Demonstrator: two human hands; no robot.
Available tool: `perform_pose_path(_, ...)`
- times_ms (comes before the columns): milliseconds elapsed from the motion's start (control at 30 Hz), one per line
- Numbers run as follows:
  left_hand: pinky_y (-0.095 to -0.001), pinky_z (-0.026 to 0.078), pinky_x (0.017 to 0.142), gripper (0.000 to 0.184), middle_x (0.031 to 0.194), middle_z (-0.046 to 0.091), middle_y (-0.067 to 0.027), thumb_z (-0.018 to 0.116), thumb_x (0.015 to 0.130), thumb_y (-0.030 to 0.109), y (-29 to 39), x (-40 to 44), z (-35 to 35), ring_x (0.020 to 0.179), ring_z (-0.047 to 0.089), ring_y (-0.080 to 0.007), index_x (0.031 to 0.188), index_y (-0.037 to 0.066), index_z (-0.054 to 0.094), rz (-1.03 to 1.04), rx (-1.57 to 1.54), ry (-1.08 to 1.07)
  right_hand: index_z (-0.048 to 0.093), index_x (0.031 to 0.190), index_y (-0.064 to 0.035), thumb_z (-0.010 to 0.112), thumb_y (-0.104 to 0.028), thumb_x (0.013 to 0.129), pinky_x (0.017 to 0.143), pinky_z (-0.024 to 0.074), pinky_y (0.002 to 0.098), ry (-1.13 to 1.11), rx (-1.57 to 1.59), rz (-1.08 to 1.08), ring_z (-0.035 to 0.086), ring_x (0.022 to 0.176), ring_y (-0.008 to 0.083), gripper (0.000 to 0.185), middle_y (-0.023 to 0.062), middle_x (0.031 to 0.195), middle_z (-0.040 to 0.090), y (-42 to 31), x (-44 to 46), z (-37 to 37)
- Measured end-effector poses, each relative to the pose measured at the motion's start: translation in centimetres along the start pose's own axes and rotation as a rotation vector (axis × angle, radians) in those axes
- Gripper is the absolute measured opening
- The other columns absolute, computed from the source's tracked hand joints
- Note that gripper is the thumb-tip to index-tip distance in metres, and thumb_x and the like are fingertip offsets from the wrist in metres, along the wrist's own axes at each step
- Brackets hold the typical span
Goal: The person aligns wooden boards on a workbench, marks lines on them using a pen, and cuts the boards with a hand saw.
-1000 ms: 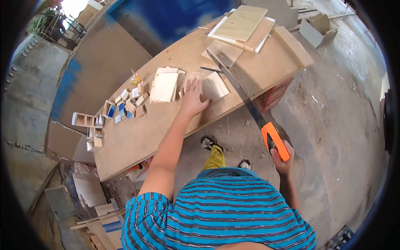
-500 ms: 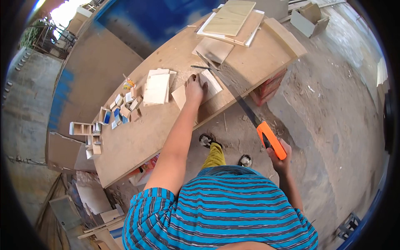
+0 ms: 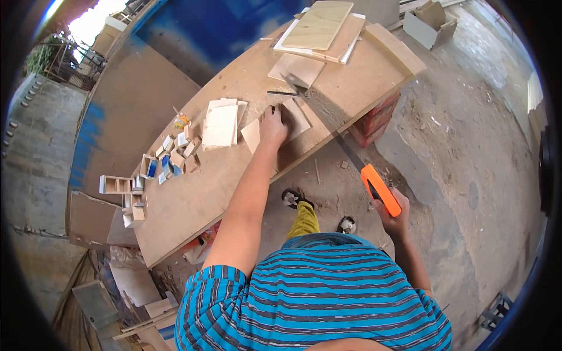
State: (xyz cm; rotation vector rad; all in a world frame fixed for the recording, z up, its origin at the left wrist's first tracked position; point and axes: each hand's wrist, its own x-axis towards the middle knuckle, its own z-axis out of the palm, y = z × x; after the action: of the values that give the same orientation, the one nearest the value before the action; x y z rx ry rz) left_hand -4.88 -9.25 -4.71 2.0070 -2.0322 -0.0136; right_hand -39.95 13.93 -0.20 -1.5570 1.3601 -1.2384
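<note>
My left hand (image 3: 273, 126) presses a small light wooden board (image 3: 297, 119) down near the front edge of the workbench (image 3: 193, 210), fingers bent over it. Part of the board is hidden under the hand. My right hand (image 3: 394, 220) is wrapped round the orange handle of a handsaw (image 3: 381, 190). Its long dark blade slants up and left across the bench edge, just right of the board. I cannot tell whether the blade touches the wood. A thin dark stick-like tool (image 3: 283, 93) lies behind the board.
Stacked wooden panels (image 3: 219, 124) lie left of my hand, with several small wooden blocks (image 3: 175, 152) beyond. More boards (image 3: 319, 26) are piled at the back. Red bricks (image 3: 377, 120) stand under the bench's right side. An open box (image 3: 430, 26) sits on the floor.
The view has shifted slightly. My left hand stays on the board, and my right hand still holds the handsaw at nearly the same slant.
</note>
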Motion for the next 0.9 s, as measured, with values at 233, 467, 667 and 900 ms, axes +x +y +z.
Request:
perform_pose_path(233,-0.0469,0.034,0.109,0.052,0.137,0.047,-0.0231,0.058,0.087,0.019,-3.3,-0.5,-3.4,0.128,0.044,-0.0383,0.135,0.001,0.048,-0.073,-0.14,0.127,0.054,0.075,-0.0017,0.072,-0.009,0.074,0.054,0.0357,0.0338,0.021,0.057,-0.032,0.046,0.056,0.0262,0.019,0.0103,0.065,0.048,-0.4,-0.7,-0.4)
perform_pose_path(467,-0.0468,0.028,0.113,0.061,0.141,0.045,-0.0236,0.059,0.088,0.028,-6.6,-3.2,-5.2,0.135,0.037,-0.0379,0.14,0.001,0.042,-0.034,-0.171,0.074,0.054,0.075,-0.0024,0.073,-0.013,0.073,0.053,0.0359,0.0358,-0.022,0.048,-0.032,0.047,0.056,0.0291,0.021,0.0111,0.065,0.048,0.5,-1.6,0.1)
perform_pose_path(667,-0.0443,0.024,0.116,0.068,0.15,0.036,-0.0167,0.06,0.088,0.03,-6.0,-4.5,-5.0,0.142,0.027,-0.037,0.146,0.003,0.035,-0.023,-0.019,0.028,0.054,0.075,-0.003,0.073,-0.013,0.073,0.052,0.0357,0.0357,-0.067,0.024,-0.078,0.047,0.056,0.0295,0.021,0.011,0.064,0.047,-0.2,-0.5,0.8)
perform_pose_path(900,-0.0429,0.022,0.117,0.066,0.15,0.038,-0.0168,0.059,0.088,0.025,-7.3,-5.0,-4.2,0.142,0.027,-0.0364,0.145,0.001,0.035,0.016,-0.043,0.039,0.054,0.074,-0.0022,0.072,-0.012,0.075,0.053,0.0365,0.033,-0.056,0.104,-0.045,0.048,0.055,0.0253,0.021,0.0097,0.064,0.048,-0.1,-0.3,1.5)
